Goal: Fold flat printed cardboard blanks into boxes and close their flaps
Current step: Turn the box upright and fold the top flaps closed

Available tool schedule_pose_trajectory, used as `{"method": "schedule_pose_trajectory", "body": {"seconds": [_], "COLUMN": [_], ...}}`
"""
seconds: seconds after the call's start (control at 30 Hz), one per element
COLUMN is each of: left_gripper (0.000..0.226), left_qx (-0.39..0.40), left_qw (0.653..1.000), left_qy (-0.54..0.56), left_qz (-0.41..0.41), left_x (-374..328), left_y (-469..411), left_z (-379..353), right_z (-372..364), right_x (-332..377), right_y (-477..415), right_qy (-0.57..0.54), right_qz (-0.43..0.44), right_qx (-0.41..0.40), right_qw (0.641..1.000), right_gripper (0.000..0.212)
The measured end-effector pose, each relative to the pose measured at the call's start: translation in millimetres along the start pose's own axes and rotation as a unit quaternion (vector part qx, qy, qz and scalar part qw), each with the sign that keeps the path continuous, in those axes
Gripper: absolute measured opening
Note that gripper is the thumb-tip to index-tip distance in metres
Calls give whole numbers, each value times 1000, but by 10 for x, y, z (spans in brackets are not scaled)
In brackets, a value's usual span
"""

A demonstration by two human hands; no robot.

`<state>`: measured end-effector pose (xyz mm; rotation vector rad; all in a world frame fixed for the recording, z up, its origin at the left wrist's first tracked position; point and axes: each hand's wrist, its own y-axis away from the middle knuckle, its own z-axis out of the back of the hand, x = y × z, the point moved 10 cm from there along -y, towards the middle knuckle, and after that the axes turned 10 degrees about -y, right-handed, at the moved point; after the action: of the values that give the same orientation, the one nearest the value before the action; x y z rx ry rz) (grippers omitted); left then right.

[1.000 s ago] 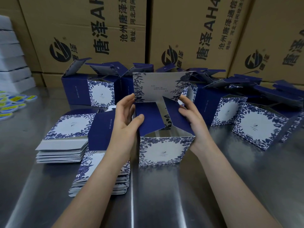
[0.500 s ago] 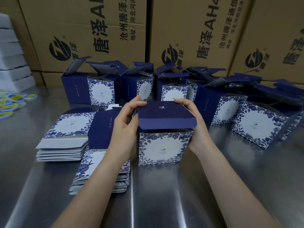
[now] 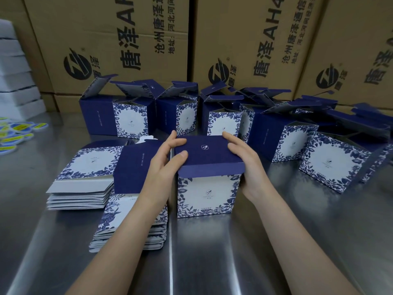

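A blue-and-white floral box (image 3: 207,194) stands upright on the steel table (image 3: 212,256) in front of me. Its dark blue lid (image 3: 206,153) lies folded down over the top, and the tuck flap hangs over the front edge, outside the front wall. My left hand (image 3: 163,165) rests against the box's left side, thumb and forefinger lying on the lid. My right hand (image 3: 246,165) lies along the lid's right edge with straight fingers. Left of the box are two stacks of flat blanks (image 3: 85,169), the nearer stack (image 3: 125,222) partly under my left forearm.
Several folded boxes with raised lids (image 3: 129,118) stand in a row behind, and more lie tilted at the right (image 3: 331,162). Large brown cartons (image 3: 106,39) wall off the back. White foam blocks (image 3: 14,71) and yellow-blue stickers (image 3: 17,133) sit at far left.
The lid stood upright a second ago with the side flaps being folded in; it has since come down over the top, and both hands moved onto it.
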<state>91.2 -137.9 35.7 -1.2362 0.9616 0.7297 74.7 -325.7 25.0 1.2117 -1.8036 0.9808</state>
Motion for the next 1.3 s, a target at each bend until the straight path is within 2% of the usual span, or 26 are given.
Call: {"method": "schedule_pose_trajectory", "body": {"seconds": [0.13,0.2,0.3,0.4,0.5,0.63,0.83,0.93,1.03,1.13,1.3], "left_gripper": [21,23,27,17,26,28,27,23,20,18,15], "left_qx": [-25,-49,-56,-36,-21,-15,-18,-26,-50,-70,-56], "left_qw": [999,998,997,998,997,996,986,983,978,973,973], "left_qy": [-23,-38,-53,-49,-72,-87,-130,-143,-162,-176,-187], "left_qz": [1,-7,-16,-12,-6,-7,-103,-108,-118,-132,-125], "left_x": [-21,-39,-63,-55,-5,-22,-220,-218,-238,-269,-252], "left_y": [0,9,38,47,43,61,74,73,80,99,82], "left_z": [39,73,64,29,35,44,16,27,28,27,33], "right_z": [88,87,9,-109,-158,-135,-151,-138,-155,-167,-215], "right_x": [196,255,255,225,199,153,151,147,176,192,179], "right_y": [55,72,86,112,126,112,118,115,130,162,214], "right_qy": [51,81,104,167,199,166,127,123,134,128,145], "right_qz": [82,109,112,124,133,120,134,134,150,162,163], "right_qx": [-48,-53,-11,53,83,89,100,88,81,70,83], "right_qw": [994,989,988,977,967,975,978,979,976,976,972], "right_gripper": [22,21,17,25,23,19,15,13,23,25,26]}}
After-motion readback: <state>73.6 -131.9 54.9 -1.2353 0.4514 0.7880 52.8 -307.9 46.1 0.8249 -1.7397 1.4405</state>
